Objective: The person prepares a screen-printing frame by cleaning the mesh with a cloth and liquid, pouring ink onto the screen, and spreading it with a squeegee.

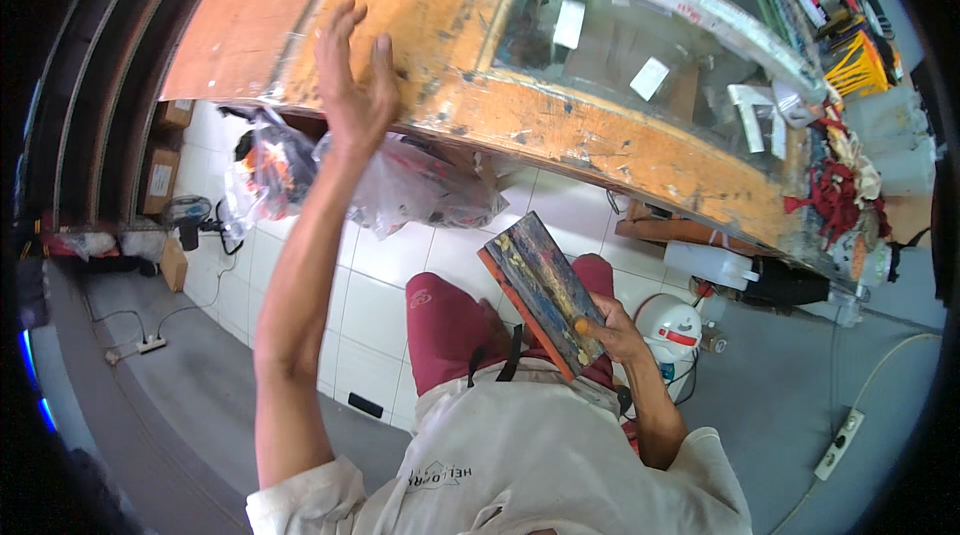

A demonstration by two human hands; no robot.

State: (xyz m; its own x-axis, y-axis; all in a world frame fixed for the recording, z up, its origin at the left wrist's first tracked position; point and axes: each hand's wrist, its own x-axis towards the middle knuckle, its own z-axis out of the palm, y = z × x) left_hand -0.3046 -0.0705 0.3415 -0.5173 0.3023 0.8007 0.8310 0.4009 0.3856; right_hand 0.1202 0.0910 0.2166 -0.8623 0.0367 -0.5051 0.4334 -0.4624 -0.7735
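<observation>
My right hand [612, 333] grips one end of a paint-stained squeegee [535, 285], a dark flat block with an orange blade along one long edge. The squeegee is tilted in front of my knees, below the table's near edge. My left arm reaches up to the wooden table [430, 10]. Over its near edge, my left hand [355, 85] is open, fingers raised and thumb apart, holding nothing. Whether its palm touches the wood I cannot tell.
A glass panel [600, 65] with white pieces is set in the table. Plastic bags [410, 185] hang beneath the edge. Rags [840, 195] and tins [820, 0] crowd the right end. A white-and-red appliance [668, 327] and a power strip [840, 443] are at right.
</observation>
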